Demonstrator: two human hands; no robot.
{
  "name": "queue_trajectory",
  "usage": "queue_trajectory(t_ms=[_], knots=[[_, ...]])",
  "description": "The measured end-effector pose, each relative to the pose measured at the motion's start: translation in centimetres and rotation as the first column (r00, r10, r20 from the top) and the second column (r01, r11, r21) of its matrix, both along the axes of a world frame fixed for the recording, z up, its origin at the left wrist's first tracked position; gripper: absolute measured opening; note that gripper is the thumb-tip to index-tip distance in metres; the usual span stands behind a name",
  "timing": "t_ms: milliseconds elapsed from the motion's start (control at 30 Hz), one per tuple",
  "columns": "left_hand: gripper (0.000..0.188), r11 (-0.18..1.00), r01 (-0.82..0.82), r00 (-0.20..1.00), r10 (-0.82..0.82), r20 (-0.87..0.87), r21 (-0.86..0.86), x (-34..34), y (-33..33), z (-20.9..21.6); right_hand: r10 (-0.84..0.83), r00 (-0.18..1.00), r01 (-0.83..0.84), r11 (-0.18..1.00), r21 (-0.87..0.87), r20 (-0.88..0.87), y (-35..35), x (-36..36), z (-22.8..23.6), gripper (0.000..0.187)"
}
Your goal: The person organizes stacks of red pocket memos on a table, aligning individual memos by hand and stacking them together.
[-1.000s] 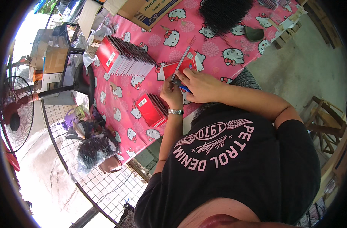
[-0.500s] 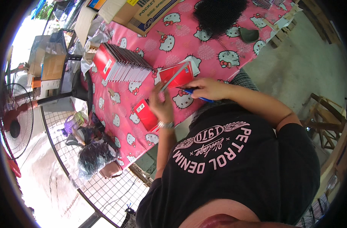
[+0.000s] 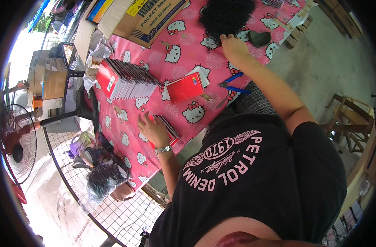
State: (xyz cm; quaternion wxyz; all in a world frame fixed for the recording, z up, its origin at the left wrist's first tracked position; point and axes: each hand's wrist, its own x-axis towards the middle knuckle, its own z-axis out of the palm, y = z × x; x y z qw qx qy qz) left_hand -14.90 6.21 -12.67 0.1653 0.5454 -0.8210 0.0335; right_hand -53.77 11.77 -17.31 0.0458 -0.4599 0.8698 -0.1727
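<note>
Fingers spread, my left hand (image 3: 153, 131) is over a small group of red spiral notebooks (image 3: 170, 131) at the near table edge, partly hiding them. My right hand (image 3: 234, 49) reaches to the lower edge of a pile of black spiral binding coils (image 3: 228, 18), its fingertips closed on a coil there. Blue-handled pliers (image 3: 236, 87) lie with handles apart at the table's edge, below my right forearm. Between my hands a red-covered notebook (image 3: 183, 89) lies flat, white sheets (image 3: 205, 74) showing beside it; no coil shows on it.
A long stack of red spiral-bound notebooks (image 3: 128, 80) stands at the left on the pink patterned tablecloth (image 3: 126, 117). Behind it is a cardboard box (image 3: 148, 24). A dark green dish-like piece (image 3: 260, 38) sits right of the coils. A fan (image 3: 18, 144) stands far left.
My right hand has let go of the pliers and moved up to the coils. My left hand, earlier holding a blurred thin grey-edged piece over the middle notebook, has moved left to the small group.
</note>
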Motion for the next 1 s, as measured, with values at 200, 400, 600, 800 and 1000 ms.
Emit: queue_trajectory(t_ms=[200, 400, 600, 800, 1000], knots=[[0.044, 0.814, 0.564, 0.826, -0.559, -0.074, 0.14, -8.6, 2.2, -0.7, 0.172, 0.976, -0.102, 0.906, -0.41, 0.137, 2.1, -0.1, 1.0, 0.042], [0.042, 0.762, 0.634, 0.769, -0.64, -0.001, 0.134, -9.6, 1.1, -2.7, 0.411, 0.815, -0.235, 0.879, -0.414, 0.408, 4.7, 0.6, 5.6, 0.034], [0.028, 0.681, 0.699, 0.706, -0.706, -0.058, 0.22, -10.1, -0.5, 2.1, 0.643, 0.693, -0.434, 0.734, -0.523, 0.326, 4.9, 5.6, 4.2, 0.028], [0.021, 0.752, 0.659, 0.752, -0.658, -0.041, 0.014, -12.1, -0.9, 0.5, 0.621, 0.729, -0.436, 0.747, -0.502, 0.29, 3.5, 7.1, 3.5, 0.025], [0.02, 0.755, 0.656, 0.752, -0.655, -0.068, -0.015, -12.3, -1.4, -0.3, 0.593, 0.796, -0.441, 0.702, -0.559, 0.118, 3.1, 7.3, 3.1, 0.024]])
